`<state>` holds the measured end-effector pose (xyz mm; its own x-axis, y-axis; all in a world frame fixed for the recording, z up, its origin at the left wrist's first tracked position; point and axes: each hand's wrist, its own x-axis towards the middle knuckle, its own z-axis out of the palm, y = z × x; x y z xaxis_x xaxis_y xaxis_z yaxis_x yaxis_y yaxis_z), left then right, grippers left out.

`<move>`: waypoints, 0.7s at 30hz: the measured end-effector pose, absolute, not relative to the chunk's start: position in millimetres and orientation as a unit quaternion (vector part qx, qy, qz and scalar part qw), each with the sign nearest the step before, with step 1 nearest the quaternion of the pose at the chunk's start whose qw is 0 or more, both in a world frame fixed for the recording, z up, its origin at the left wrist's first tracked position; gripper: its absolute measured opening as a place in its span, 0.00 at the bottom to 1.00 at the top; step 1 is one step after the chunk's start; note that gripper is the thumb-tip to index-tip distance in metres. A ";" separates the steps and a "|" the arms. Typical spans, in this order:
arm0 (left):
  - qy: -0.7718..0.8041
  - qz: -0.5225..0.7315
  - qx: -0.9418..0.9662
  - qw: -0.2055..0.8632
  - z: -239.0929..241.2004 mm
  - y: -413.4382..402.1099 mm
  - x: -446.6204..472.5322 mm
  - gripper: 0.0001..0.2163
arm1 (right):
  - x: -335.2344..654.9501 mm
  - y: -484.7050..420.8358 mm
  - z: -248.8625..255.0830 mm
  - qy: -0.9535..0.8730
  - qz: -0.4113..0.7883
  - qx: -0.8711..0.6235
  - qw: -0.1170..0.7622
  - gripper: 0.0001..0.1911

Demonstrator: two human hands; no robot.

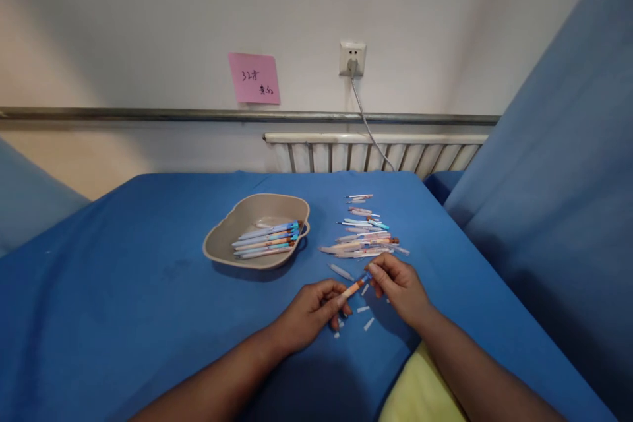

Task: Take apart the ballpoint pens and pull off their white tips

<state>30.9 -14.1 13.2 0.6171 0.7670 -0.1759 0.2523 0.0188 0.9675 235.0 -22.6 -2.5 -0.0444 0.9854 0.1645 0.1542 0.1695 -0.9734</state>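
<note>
Between my two hands is a pen (354, 287) with an orange-brown barrel and a blue end. My left hand (316, 310) grips its lower barrel, fingers closed round it. The thumb and fingers of my right hand (398, 283) pinch the blue end. Beyond my hands lies a loose pile of pens and pen parts (363, 244), with thinner pieces further back. One pale barrel (341, 271) lies apart, just past my left fingers. Several small white pieces (368, 324) are scattered on the blue cloth below the pen. To the left, a beige basin (217, 247) holds several pens (267, 239) lying side by side.
A blue cloth (123, 290) covers the table. Behind it are a white radiator (341, 155), a metal rail (173, 115), a pink note (254, 78) and a socket (353, 58) with a plugged-in cable. Blue curtains (558, 145) hang at both sides. Yellow fabric (422, 389) shows at the front.
</note>
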 end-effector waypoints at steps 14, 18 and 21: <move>0.387 0.228 0.667 0.594 16.7 -15.6 32.9 0.15 | 245.9 -17.0 -1.5 -0.539 0.476 -0.434 0.542 0.28; 0.395 0.267 0.666 0.573 29.7 -14.1 28.3 0.15 | 259.0 -5.9 -3.9 -0.474 0.494 -0.449 0.574 0.30; 0.418 0.301 0.663 0.543 48.5 -7.0 15.8 0.15 | 264.7 -1.6 -4.9 -0.454 0.492 -0.462 0.582 0.29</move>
